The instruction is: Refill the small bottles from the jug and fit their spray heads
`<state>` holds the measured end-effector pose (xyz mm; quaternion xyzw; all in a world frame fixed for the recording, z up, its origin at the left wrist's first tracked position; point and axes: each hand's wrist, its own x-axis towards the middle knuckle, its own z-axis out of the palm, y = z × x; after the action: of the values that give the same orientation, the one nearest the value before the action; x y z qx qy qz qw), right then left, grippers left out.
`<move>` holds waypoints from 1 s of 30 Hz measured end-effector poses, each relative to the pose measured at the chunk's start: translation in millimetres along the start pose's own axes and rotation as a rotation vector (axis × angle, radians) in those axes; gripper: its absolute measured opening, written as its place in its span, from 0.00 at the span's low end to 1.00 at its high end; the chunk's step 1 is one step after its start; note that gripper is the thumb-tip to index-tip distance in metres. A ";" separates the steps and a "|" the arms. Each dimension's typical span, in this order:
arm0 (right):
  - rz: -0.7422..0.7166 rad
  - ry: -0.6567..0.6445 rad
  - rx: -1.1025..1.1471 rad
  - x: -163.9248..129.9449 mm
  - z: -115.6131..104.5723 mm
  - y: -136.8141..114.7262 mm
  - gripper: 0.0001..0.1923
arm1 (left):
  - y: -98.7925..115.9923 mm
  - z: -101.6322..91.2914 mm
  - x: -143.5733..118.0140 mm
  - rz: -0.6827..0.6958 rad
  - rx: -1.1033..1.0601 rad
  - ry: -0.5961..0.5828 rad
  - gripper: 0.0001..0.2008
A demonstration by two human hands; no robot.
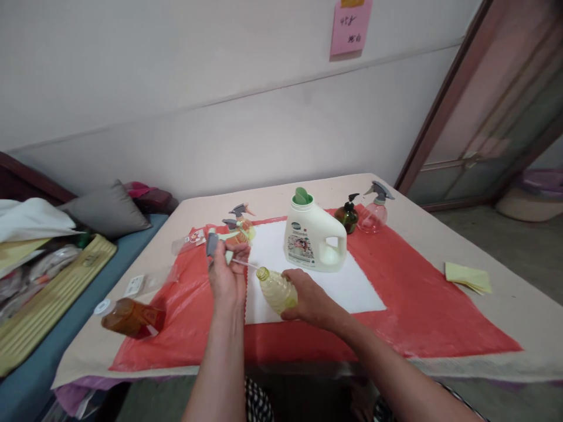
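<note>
Both forearms reach in from the near table edge: the right hand [310, 300] grips a yellow bottle [277, 290], tilted and uncapped, over the white sheet [352, 287], while the left hand [226, 275] is closed on the spray head [215, 245], its tube just outside the mouth. Fitting remains undone. Open room lies rightward on the red mat [417, 305]; the white jug [313, 237] stands close behind.

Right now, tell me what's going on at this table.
A person's left hand holds a grey trigger sprayer head, its thin tube pointing at the open neck of a small clear yellowish plastic bottle gripped tilted by the right hand. A white detergent jug with green cap stands behind on the red plastic sheet.
</note>
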<state>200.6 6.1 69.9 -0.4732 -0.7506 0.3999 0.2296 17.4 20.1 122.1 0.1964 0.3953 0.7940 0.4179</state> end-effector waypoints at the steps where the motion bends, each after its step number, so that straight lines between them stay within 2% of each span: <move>1: 0.017 0.023 -0.045 2.9 -0.4 5.4 0.36 | 5.4 -3.6 5.2 0.048 -0.021 0.079 0.15; 5: 0.127 0.115 -0.076 18.0 -6.9 33.0 0.34 | 27.4 -22.1 23.3 0.186 -0.093 0.390 0.14; 8: 0.171 0.150 -0.034 27.2 -9.1 46.7 0.34 | 34.3 -29.9 27.0 0.163 -0.058 0.494 0.16; 10: 0.147 0.150 0.011 30.9 -3.7 49.5 0.34 | 32.9 -29.2 25.3 0.148 -0.004 0.491 0.17; 13: 0.080 0.137 0.073 33.4 15.1 49.6 0.35 | 26.3 -24.0 21.7 0.157 0.072 0.403 0.19; 18: 0.023 0.130 0.155 35.7 44.9 54.8 0.37 | 19.2 -22.4 22.3 0.166 0.066 0.348 0.20; 21: 0.026 0.147 0.197 35.8 45.4 57.1 0.38 | 19.8 -24.4 24.8 0.144 0.048 0.346 0.16; 23: 0.048 0.183 0.222 34.1 39.7 55.5 0.43 | 20.7 -25.4 25.8 0.129 0.034 0.351 0.14; 24: 0.063 0.218 0.234 32.7 36.0 53.7 0.44 | 21.1 -25.9 26.1 0.121 0.029 0.352 0.13; 26: 0.103 0.327 0.258 29.4 28.5 49.4 0.38 | 21.3 -27.1 26.3 0.111 0.023 0.341 0.12; 28: 0.146 0.484 0.287 27.2 22.0 45.7 0.30 | 20.8 -28.7 26.2 0.108 0.021 0.315 0.11; 30: 0.181 0.659 0.321 27.6 16.8 44.4 0.31 | 19.9 -29.9 25.9 0.105 0.016 0.287 0.12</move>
<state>199.5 34.6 23.0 -0.5987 -0.5195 0.3575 0.4939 -26.8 20.7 119.1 0.1049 0.4466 0.8315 0.3134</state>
